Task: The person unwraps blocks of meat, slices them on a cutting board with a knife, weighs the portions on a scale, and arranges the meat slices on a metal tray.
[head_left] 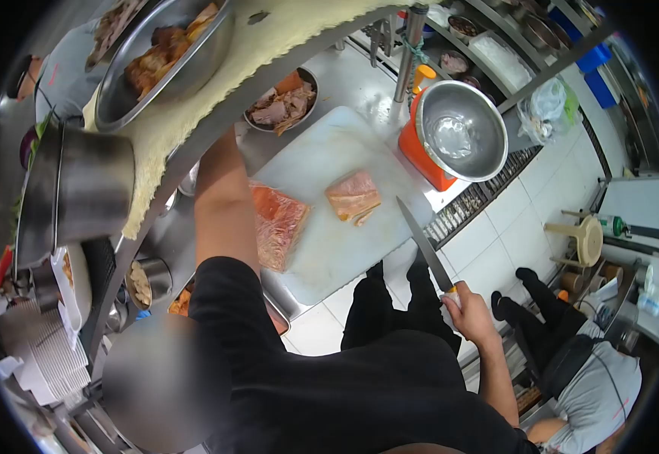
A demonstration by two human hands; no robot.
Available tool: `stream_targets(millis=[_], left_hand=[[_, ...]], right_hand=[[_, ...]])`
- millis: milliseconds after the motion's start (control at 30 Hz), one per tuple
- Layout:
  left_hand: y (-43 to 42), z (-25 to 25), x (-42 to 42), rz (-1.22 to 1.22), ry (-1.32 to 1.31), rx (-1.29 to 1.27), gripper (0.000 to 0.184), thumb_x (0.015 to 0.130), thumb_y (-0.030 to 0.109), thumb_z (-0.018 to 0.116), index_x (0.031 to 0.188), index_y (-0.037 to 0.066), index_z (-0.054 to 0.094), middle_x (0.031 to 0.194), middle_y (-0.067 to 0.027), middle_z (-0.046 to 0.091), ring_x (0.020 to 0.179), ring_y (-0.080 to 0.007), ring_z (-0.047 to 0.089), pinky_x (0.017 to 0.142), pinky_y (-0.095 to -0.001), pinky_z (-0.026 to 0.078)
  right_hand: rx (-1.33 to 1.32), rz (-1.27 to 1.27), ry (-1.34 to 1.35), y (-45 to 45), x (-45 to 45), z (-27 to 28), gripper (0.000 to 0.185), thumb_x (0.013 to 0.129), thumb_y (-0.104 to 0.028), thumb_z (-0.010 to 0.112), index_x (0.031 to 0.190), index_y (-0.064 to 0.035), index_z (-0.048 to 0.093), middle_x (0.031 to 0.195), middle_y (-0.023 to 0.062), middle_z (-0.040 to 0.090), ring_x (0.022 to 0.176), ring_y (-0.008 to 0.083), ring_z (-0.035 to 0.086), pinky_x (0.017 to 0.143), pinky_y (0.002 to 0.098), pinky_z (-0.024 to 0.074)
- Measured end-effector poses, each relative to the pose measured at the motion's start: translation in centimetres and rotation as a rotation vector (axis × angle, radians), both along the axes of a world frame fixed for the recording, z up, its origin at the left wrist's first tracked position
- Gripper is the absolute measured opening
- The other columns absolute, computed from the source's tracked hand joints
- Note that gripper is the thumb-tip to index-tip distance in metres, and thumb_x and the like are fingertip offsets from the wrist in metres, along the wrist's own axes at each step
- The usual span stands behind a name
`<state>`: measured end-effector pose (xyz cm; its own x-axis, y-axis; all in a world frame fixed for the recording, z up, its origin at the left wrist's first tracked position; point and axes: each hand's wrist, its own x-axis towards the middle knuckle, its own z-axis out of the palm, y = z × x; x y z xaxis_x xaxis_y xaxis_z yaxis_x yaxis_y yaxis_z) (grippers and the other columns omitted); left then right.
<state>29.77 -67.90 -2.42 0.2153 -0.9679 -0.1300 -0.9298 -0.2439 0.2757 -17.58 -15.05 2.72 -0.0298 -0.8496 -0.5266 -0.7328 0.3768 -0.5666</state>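
My right hand [471,312] is closed round the white handle of a long knife [426,246]. Its blade points up and left, its tip near the right side of a white cutting board [337,144]. On the board lie a large slab of pinkish meat [280,227] and a smaller block [353,195], apart from each other. My left arm reaches up past the large slab and passes behind the shelf edge, which hides my left hand. Beyond the board, a metal bowl [288,106] holds cut meat pieces.
An orange scale [425,147] bears an empty steel bowl [462,132] right of the board. Overhead shelf [193,140] with a meat bowl and steel pot [95,178] at left. Co-worker in grey [598,386] at lower right; another person at upper left. Beige stool [588,240] at right.
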Motion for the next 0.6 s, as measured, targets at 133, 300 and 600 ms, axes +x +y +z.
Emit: stream_targets(millis=[133,300,600], left_hand=[[0.0,0.6,-0.6,-0.051,0.064,0.027,0.044,0.092,0.025,0.066,0.126,-0.002,0.060,0.113,-0.0156,0.070,0.101,-0.0271,0.069,0.093,-0.0386,0.052],[0.6,1.8,-1.7,-0.113,0.228,0.064,0.050,0.092,0.029,0.068,0.130,-0.001,0.059,0.114,-0.0157,0.070,0.103,-0.0276,0.069,0.094,-0.0382,0.052],[3.9,4.1,-6.2,-0.206,0.557,0.086,0.060,0.092,0.036,0.072,0.137,0.000,0.056,0.116,-0.0158,0.070,0.106,-0.0284,0.069,0.097,-0.0376,0.051]], right_hand=[[-0.037,-0.022,-0.008,0.3,-0.2,-0.2,0.034,0.097,-0.028,0.070,0.104,0.0002,0.053,0.079,0.0292,0.067,0.081,0.0514,0.065,0.068,0.0571,0.0493],[-0.050,0.052,0.078,-0.7,-1.8,0.5,0.032,0.097,-0.029,0.069,0.106,-0.0008,0.055,0.080,0.0281,0.068,0.080,0.0501,0.066,0.068,0.0563,0.0503],[-0.117,0.211,-0.026,-3.4,-3.5,0.5,0.033,0.098,-0.030,0.066,0.109,-0.0008,0.057,0.082,0.0267,0.068,0.082,0.0486,0.066,0.073,0.0563,0.0504]])
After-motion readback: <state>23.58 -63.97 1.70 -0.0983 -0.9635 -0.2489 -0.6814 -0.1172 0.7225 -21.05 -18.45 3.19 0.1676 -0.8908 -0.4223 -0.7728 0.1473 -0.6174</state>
